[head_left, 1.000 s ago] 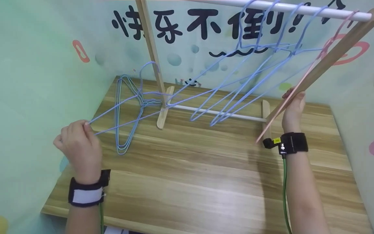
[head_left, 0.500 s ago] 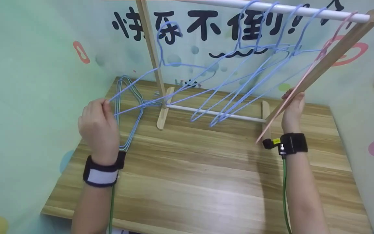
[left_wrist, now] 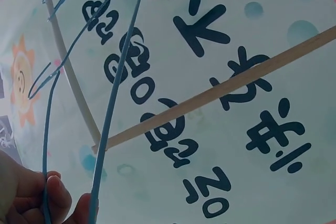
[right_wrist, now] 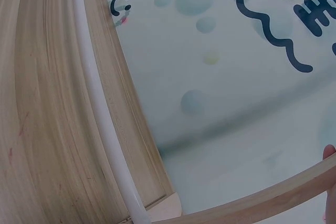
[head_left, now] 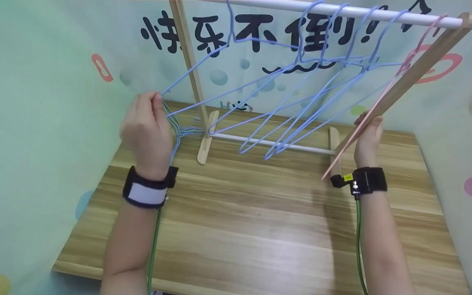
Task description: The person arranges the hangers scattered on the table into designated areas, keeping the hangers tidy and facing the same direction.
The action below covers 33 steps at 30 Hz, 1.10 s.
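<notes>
My left hand (head_left: 148, 133) grips the end of a blue hanger (head_left: 197, 65) in the head view, its hook up at the white top rail (head_left: 277, 5). Whether the hook sits over the rail cannot be told. In the left wrist view the fingers of my left hand (left_wrist: 44, 200) curl round the hanger's wire (left_wrist: 113, 108). My right hand (head_left: 369, 137) holds the rack's right wooden post (head_left: 420, 73), beside a hanging pink hanger (head_left: 371, 112). Several blue hangers (head_left: 328, 88) hang from the rail between the posts.
Behind my left hand, more hangers (head_left: 176, 130) lie on the wooden table (head_left: 260, 229) by the left post (head_left: 189, 57). A white lower bar (head_left: 268, 141) joins the rack's feet. The printed backdrop (head_left: 47, 102) stands behind and at both sides.
My left hand has moved up and to the right with the blue hanger, whose hook has risen from near the left post to the top rail. My right hand stays on the right post.
</notes>
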Motion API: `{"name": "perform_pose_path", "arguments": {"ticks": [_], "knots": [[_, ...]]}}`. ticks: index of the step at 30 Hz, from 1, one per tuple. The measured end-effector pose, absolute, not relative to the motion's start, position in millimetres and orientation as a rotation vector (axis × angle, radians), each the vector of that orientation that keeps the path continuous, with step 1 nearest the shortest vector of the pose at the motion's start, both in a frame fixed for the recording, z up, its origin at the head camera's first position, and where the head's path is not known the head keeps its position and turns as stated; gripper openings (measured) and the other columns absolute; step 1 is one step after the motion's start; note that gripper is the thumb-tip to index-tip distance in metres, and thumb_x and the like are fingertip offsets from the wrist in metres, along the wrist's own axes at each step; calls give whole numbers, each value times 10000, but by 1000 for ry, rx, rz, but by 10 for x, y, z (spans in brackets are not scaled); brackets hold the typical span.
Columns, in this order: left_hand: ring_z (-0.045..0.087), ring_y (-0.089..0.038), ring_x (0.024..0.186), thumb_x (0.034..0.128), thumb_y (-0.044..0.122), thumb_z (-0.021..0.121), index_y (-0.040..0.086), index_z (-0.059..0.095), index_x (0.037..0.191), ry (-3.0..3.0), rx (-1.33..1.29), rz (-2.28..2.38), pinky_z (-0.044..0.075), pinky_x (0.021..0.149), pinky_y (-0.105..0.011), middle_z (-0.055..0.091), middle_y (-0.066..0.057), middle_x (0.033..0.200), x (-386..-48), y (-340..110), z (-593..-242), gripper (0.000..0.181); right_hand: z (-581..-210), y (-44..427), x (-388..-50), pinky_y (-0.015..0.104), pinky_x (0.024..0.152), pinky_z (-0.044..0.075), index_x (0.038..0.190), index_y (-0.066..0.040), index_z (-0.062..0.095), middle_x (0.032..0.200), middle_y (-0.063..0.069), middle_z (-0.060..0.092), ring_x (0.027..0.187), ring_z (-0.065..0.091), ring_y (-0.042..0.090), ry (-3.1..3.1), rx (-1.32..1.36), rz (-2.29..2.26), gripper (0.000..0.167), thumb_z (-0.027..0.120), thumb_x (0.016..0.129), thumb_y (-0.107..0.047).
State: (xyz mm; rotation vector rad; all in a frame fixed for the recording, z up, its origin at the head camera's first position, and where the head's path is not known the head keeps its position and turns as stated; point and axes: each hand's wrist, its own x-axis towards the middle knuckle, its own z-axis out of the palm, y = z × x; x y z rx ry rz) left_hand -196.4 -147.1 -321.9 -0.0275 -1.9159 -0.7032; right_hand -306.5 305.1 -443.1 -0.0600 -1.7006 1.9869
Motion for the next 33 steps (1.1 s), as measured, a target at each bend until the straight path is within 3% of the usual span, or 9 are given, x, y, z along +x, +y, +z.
{"name": "perform_pose_path", "arguments": {"ticks": [12, 17, 25, 33], "knots": [[611, -265, 678, 1010, 195, 492, -60, 658, 924, -1951, -101, -693, 479, 571, -366, 668, -151, 842, -2139, -1231, -3101, 316, -4430, 3023, -3049, 270, 856, 349, 1003, -36, 513, 902, 108, 479, 928, 465, 266, -1687, 1, 1981, 425, 172, 1048, -286], [603, -249, 681, 1020, 219, 462, -60, 651, 934, -1982, -125, -703, 482, 586, -354, 657, -146, 849, -2195, -1217, -3134, 347, -4417, 3014, -3053, 251, 841, 364, 1003, -44, 523, 903, 107, 488, 930, 479, 276, -1682, -29, 1976, 430, 174, 1050, -290], [607, -239, 676, 1016, 218, 477, -43, 658, 940, -1992, -135, -699, 470, 562, -340, 672, -135, 870, -2263, -1156, -3194, 327, -4427, 3030, -3044, 318, 872, 335, 992, -44, 518, 902, 106, 489, 915, 475, 252, -1700, -17, 1966, 436, 190, 1041, -327], [610, -236, 637, 1007, 207, 500, -27, 676, 946, -1987, -156, -649, 448, 504, -326, 688, -125, 856, -2291, -1104, -3285, 300, -4411, 3031, -3049, 280, 868, 349, 983, -35, 533, 902, 120, 499, 927, 475, 269, -1700, -36, 1970, 460, 187, 1041, -332]]}}
